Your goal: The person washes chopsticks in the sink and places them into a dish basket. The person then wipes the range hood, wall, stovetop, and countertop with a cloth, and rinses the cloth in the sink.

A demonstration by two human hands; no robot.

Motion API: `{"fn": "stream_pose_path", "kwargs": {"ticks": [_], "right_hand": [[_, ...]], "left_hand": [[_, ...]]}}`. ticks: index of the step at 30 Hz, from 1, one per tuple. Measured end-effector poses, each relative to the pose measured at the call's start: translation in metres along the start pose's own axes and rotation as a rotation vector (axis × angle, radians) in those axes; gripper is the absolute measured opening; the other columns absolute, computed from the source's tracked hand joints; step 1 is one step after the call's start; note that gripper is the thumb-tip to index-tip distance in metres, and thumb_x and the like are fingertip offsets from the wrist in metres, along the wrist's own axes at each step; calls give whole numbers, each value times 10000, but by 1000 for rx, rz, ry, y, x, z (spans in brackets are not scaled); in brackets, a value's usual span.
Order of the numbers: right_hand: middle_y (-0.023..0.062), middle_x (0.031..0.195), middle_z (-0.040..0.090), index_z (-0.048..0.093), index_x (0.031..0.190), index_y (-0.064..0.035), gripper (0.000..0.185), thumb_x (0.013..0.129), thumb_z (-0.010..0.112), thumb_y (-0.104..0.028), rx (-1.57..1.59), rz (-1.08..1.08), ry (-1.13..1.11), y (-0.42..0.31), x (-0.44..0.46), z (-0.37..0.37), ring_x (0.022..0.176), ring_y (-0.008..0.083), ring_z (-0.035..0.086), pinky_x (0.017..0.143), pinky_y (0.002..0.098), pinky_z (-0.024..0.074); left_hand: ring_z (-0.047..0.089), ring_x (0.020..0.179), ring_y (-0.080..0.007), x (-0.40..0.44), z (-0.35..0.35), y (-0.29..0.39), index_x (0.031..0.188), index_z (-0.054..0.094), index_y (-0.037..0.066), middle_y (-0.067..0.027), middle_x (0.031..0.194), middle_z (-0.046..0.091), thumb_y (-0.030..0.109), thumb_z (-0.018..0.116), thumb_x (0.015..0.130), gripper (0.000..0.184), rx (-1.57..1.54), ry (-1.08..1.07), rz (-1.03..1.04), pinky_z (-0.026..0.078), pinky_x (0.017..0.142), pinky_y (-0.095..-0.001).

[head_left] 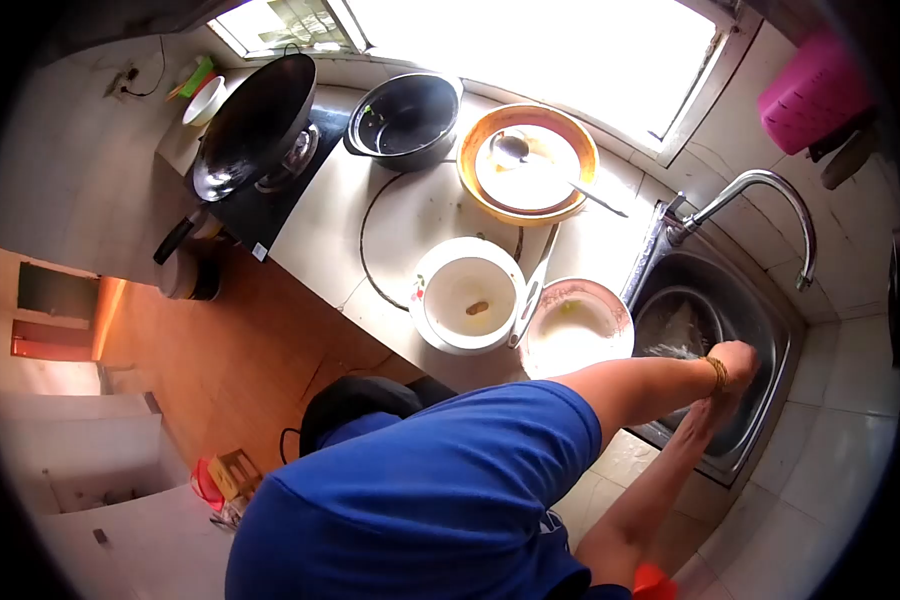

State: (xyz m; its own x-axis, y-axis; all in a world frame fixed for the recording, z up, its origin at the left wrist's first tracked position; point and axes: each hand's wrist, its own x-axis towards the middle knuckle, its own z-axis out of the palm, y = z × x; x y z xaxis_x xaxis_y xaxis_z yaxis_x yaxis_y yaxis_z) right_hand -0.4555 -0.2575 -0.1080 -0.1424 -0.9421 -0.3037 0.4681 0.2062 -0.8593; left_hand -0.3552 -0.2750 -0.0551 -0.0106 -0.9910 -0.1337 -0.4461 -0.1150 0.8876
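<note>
Both my hands are together over the dark metal sink at the right. My left hand, just past a gold-coloured bracelet, looks curled closed; its grip is turned away from view. Right below it, partly covered by the left wrist, is my right hand, with its fingers hidden. Beside the left hand, a round basin sits in the sink, with something pale and wet-looking inside. A curved chrome faucet arches above the sink's far side.
Left of the sink stand a pinkish-rimmed bowl, a white pot and an orange-brown basin with a ladle. Farther left are a black pot and a wok on the stove. A pink container hangs on the wall.
</note>
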Motion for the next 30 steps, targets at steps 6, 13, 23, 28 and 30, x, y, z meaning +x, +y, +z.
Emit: {"fn": "stream_pose_path", "kwargs": {"ticks": [6,13,23,28,30], "right_hand": [[104,1137,546,534,1144,-21,492,882,513,-437,-144,-71,104,-40,-42,20,1063,248,536,918,352,423],[107,1214,512,446,1292,-13,554,800,643,-174,-288,-345,-180,-72,-185,74,1092,195,508,940,320,412],[126,936,601,550,1134,-44,428,734,690,-104,-1255,-727,348,-24,-377,43,856,262,608,764,358,491],[115,894,592,597,998,-79,262,750,648,-146,-1108,-567,689,5,-478,-10,859,322,578,718,383,482],[106,887,596,609,968,-80,235,748,652,-151,-1011,-537,807,23,-527,-28,860,318,578,712,384,482]], "left_hand": [[557,1034,-276,-8,-54,-38,1087,590,39,-134,1073,604,266,564,801,366,-179,-538,307,462,851,-380],[533,1014,-194,-83,-112,-52,1151,563,28,-97,1090,585,249,489,873,363,-614,-897,284,402,902,-346],[481,676,-152,-218,-153,13,866,512,21,-99,732,543,159,554,871,145,-19,-710,679,428,627,-304],[493,677,-118,-354,-119,49,912,489,27,-63,730,512,86,529,877,79,-127,-928,808,431,608,-273],[507,710,-89,-405,-101,55,944,494,28,-49,763,532,72,541,874,95,-152,-1155,762,439,643,-236]]}}
